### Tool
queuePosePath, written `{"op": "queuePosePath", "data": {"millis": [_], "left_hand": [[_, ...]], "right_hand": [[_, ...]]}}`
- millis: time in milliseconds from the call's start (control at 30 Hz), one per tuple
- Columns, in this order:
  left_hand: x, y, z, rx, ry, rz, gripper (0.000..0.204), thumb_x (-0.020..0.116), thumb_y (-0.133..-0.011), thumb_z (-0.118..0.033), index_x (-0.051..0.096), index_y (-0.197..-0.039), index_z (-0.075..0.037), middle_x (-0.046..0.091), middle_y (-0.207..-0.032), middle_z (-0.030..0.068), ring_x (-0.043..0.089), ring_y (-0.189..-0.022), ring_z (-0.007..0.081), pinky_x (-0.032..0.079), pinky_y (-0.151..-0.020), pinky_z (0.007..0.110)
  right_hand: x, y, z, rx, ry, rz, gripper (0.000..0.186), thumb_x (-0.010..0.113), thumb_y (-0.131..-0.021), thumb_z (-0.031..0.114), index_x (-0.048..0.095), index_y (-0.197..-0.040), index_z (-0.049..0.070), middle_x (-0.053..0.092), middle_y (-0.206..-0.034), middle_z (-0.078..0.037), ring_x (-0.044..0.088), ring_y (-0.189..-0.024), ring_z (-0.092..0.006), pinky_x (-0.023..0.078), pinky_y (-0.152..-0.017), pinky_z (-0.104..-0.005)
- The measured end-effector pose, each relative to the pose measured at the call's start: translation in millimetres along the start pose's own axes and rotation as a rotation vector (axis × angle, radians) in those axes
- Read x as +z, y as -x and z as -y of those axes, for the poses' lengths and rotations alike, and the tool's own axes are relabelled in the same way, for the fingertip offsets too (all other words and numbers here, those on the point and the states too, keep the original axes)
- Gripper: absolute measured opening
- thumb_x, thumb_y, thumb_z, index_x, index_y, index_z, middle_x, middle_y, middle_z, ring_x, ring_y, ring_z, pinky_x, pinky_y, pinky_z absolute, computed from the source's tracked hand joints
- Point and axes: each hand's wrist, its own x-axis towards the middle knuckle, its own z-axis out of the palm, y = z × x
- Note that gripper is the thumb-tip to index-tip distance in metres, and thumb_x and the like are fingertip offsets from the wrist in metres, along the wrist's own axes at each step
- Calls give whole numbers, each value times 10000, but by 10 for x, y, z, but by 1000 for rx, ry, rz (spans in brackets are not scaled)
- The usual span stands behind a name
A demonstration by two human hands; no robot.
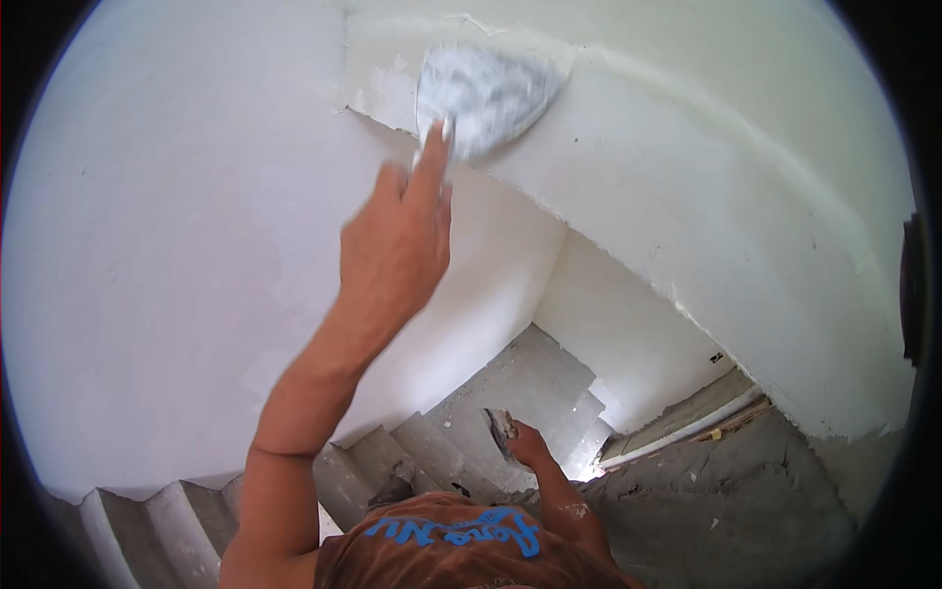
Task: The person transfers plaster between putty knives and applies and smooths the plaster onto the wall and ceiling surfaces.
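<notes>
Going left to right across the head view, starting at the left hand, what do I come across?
Left hand gripping a wide-bladed tool → smaller flat tool → right hand holding it → small dark patch → dark object at the far right.

One head-worn fisheye view looks down from close above the shirt (442, 562) toward the stairs (429, 447).
</notes>
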Motion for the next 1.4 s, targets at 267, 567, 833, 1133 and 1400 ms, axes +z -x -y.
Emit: {"op": "queuePosePath", "data": {"millis": [267, 567, 833, 1133, 1400], "left_hand": [[940, 2449, 752, -257, 298, 402, 537, 584, -947, -153, 451, -1464, -96, 547, -879, 163, 588, -712, 349, 504, -637, 455], [1880, 2624, 1040, -101, 744, 981, 477, 523, -985, -259, 457, -1448, -164, 608, -1044, 209, 636, -875, 406, 530, -776, 486], [2121, 2183, 830, 277, 994, 1033, 464, 495, -999, -288, 464, -1444, -162, 608, -1077, 181, 647, -916, 371, 543, -793, 474], [2048, 2237, 587, 507, 1150, 1138, 460, 502, -1006, -326, 476, -1429, -148, 602, -1060, 162, 632, -932, 359, 524, -797, 466], [2284, 2364, 660, 533, 1149, 1146, 480, 492, -1002, -332, 452, -1450, -164, 607, -1084, 171, 641, -914, 381, 533, -793, 484]], "right_hand": [[-1099, 502, 1463, -249, -172, 108, 443, 716, -839, 219, 612, -1205, -9, 690, -956, -178, 638, -864, -246, 508, -807, -373], [-1691, 1825, 4086, -648, 390, -1169, 318, 757, -728, 139, 707, -972, -59, 697, -945, -226, 691, -941, -340, 562, -833, -414], [-1927, 631, 6250, -794, 1453, -1246, 264, 557, -903, 2, 654, -1147, -22, 664, -1129, -190, 640, -1048, -290, 518, -901, -393], [-2033, -197, 6109, -652, 1770, -1082, 282, 602, -819, 49, 663, -1094, 31, 680, -961, -180, 643, -806, -302, 499, -726, -418], [-1583, 980, 5193, -215, 1589, -771, 463, 654, -771, 27, 648, -1229, 97, 659, -1192, -103, 612, -1053, -278, 488, -881, -402]]}}
